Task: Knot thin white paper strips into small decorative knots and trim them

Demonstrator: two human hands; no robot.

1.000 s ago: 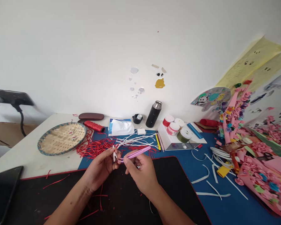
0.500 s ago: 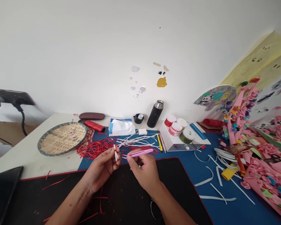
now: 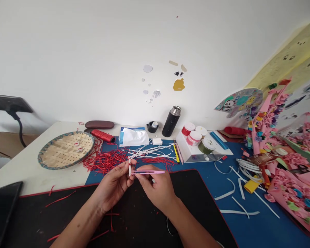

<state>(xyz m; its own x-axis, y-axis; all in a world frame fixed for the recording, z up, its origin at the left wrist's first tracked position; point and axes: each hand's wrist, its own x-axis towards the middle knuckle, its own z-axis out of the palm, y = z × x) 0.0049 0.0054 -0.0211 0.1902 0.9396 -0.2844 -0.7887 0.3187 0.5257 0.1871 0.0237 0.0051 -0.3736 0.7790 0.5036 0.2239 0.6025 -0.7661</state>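
In front of me, above the black mat (image 3: 181, 203), my left hand (image 3: 117, 181) is closed in a pinch on a small white piece with a bit of red (image 3: 130, 168); its exact kind is too small to tell. My right hand (image 3: 157, 186) grips pink tweezers (image 3: 151, 172), which lie almost level. Their tips reach the white piece beside my left fingers. Just beyond my hands lie a heap of red cords (image 3: 105, 161) and a fan of white cords (image 3: 157, 151).
A woven basket (image 3: 64, 151) and a red thread spool (image 3: 102, 135) sit at left. Behind stands a black flask (image 3: 171, 121). Several lidded jars (image 3: 195, 137) rest on a white box (image 3: 187, 154). White strips (image 3: 239, 212) and pink paper flowers (image 3: 294, 191) lie at right.
My right hand has brought the tweezers left, so their tips now meet the white piece. The piece stands more upright in my left fingers. The view has shifted slightly.
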